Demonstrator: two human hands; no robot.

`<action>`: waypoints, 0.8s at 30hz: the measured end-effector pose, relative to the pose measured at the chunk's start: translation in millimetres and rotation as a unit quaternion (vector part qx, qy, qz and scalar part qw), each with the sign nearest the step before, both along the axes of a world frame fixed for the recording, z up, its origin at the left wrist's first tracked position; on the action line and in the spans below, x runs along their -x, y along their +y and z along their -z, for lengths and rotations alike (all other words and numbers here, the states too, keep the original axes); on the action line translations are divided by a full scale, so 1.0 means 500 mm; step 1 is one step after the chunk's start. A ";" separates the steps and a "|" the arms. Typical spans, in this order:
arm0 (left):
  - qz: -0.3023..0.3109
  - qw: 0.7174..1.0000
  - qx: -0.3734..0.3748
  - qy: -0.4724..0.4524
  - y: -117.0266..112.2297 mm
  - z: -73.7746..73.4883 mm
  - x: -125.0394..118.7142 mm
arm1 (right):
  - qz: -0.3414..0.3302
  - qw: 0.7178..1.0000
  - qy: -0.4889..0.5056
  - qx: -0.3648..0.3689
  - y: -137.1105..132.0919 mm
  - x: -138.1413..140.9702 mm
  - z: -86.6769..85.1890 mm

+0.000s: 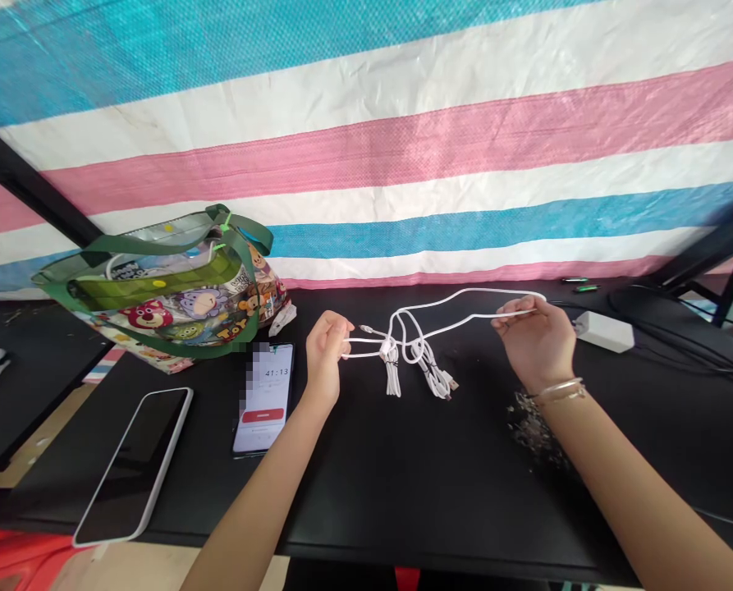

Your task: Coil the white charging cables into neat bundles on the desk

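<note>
A white charging cable (464, 318) stretches in loops between my two hands above the black table. My left hand (327, 349) is closed on one end of its loop, left of the middle. On the right, my right hand (535, 336) pinches the far end of the loop, palm turned up. A small connector (366, 328) sticks out just right of my left fingers. Between the hands, two bundled white cables (432, 373) lie with dark ties round them; a USB plug (451, 382) shows at the right bundle's end.
A phone (264, 402) showing 41:13 lies left of my left forearm, and a white-edged phone (133, 468) farther left. Behind them stands a cartoon-print bag (181, 308). A white adapter (605, 332) with black cords sits right. Dark scraps (535, 427) lie by my right wrist.
</note>
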State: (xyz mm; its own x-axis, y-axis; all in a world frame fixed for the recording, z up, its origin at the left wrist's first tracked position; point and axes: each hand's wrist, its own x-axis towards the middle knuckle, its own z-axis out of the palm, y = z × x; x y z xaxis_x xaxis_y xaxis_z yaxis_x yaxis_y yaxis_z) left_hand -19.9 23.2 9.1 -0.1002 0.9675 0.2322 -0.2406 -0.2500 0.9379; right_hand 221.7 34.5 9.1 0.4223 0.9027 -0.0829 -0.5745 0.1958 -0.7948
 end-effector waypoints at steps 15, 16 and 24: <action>-0.029 0.999 0.025 0.020 0.004 0.000 -0.005 | -0.055 0.996 -0.051 0.040 -0.002 0.014 -0.004; -0.033 0.999 0.027 0.020 0.005 0.000 -0.004 | -0.060 0.996 -0.053 0.034 -0.002 0.012 -0.002; -0.045 0.999 0.029 0.003 0.010 0.002 0.002 | -0.084 0.996 0.006 0.039 -0.002 0.003 -0.005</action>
